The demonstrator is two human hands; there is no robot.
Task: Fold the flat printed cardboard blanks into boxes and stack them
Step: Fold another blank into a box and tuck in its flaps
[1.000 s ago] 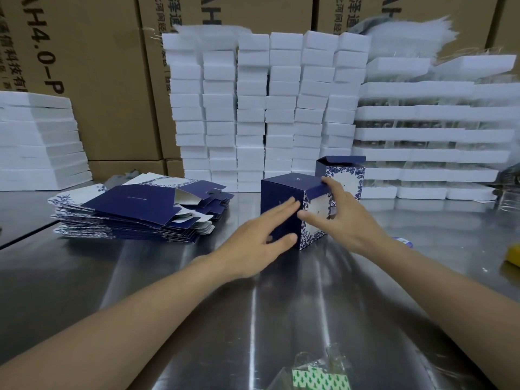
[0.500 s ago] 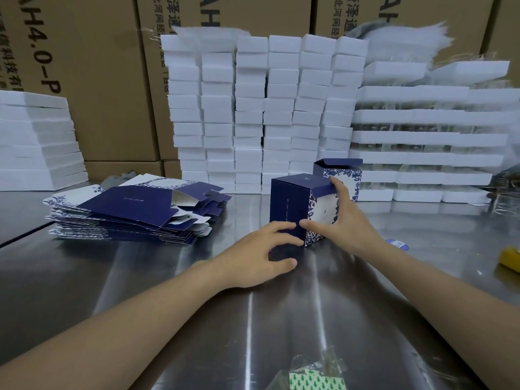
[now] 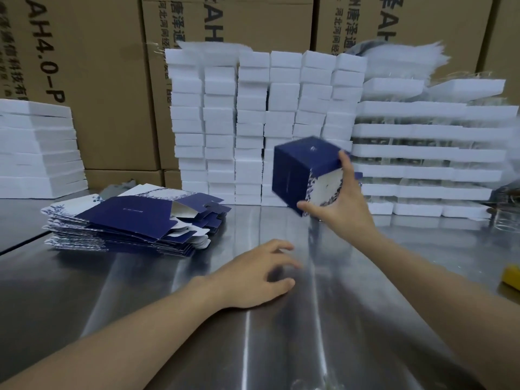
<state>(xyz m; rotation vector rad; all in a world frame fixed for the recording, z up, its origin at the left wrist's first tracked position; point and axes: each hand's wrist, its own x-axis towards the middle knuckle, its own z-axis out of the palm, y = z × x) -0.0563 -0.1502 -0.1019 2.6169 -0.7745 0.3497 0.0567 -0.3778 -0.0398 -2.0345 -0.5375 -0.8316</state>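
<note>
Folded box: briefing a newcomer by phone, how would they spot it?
Find the wall of white blocks behind the steel table. Before it, the right hand holds a dark blue box. Unlike the flat blanks at left, it is cubic, tilted, airborne.

Illumination: even, cool, fairly bright light is cast from overhead; no lamp is seen.
Glare: long pale streaks are reflected along the brushed steel table top [image 3: 247,333], strongest down the middle.
Shadows: a soft dark patch is thrown on the steel under the left hand [image 3: 253,274]; elsewhere shadows are faint.
Motion blur: the dark blue printed cardboard box [image 3: 292,175] and the right hand [image 3: 346,212] gripping it are smeared.
Focus: the stack of white foam blocks [image 3: 253,122] is rendered soft, with ghosted edges.
Distortion: the brown corrugated cartons [image 3: 107,94] are bowed outward towards the frame edges by the wide lens.
</note>
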